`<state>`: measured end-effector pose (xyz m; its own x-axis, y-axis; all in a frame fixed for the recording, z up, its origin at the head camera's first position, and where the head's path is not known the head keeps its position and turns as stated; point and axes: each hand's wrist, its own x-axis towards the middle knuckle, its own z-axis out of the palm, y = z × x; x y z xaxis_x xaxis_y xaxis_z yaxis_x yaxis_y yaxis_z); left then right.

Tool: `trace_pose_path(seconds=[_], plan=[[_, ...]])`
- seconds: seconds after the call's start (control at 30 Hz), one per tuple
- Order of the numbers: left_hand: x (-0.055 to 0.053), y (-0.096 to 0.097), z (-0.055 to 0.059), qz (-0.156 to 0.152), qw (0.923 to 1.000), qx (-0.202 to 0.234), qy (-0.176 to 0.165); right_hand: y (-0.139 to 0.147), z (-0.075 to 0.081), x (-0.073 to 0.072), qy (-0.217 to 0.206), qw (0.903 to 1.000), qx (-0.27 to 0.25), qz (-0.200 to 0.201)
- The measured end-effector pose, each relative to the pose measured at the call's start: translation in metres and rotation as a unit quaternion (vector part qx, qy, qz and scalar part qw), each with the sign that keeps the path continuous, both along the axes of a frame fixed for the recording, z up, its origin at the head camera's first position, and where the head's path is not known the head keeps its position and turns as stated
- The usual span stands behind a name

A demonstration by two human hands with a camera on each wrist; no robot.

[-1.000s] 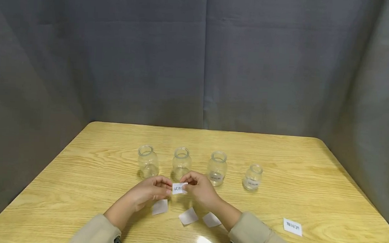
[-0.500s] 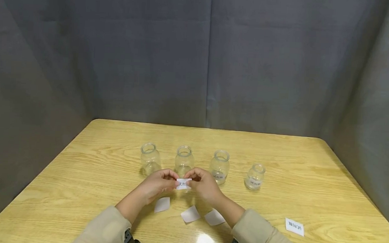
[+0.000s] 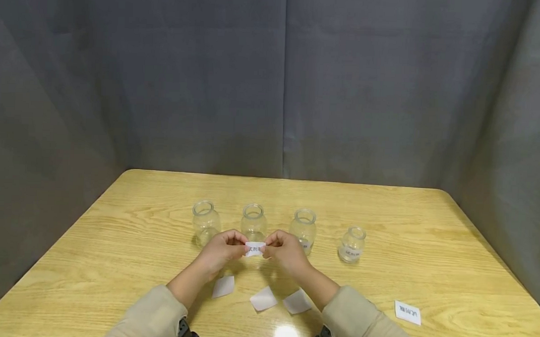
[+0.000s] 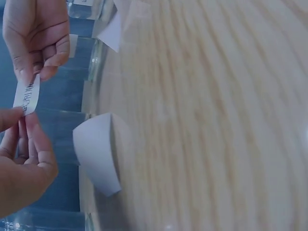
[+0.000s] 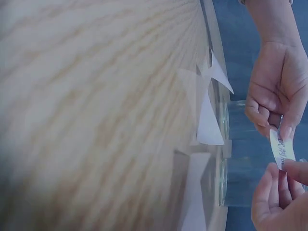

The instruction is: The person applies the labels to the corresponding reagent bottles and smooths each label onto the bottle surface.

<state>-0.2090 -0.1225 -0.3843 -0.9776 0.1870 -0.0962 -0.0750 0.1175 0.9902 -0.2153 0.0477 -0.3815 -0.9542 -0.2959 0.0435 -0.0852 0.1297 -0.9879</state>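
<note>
Below the frame's centre, the left hand (image 3: 220, 252) pinches one end of a label (image 3: 255, 249) above the desk (image 3: 92, 281), the right hand (image 3: 288, 253) the other. The label looks light and bendy, best taken by its edges. Beyond, left to right, the left jar (image 3: 206, 222), second jar (image 3: 253, 223), labelled third jar (image 3: 304, 228) and labelled small jar (image 3: 353, 242) look empty.

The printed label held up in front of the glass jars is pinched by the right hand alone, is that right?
Not quite: it isn't the right hand alone. The head view shows the left hand and the right hand each pinching one end of the printed label. It is indeed held up in front of the glass jars.
</note>
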Motion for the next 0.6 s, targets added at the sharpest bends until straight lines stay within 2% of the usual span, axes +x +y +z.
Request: trace_pose_path(seconds=[0.2,0.43,0.6], plan=[[-0.006,0.004,-0.007,0.064,0.9977,-0.016,0.017,-0.004,-0.006,-0.007,0.002,0.9998,0.02,-0.004],[-0.009,0.007,-0.008,0.108,0.9928,-0.047,0.024,-0.01,-0.011,-0.014,0.016,0.9964,0.079,-0.028],[-0.011,0.01,-0.009,0.121,0.99,-0.066,0.03,-0.009,-0.012,-0.015,0.012,0.9956,0.087,-0.034]])
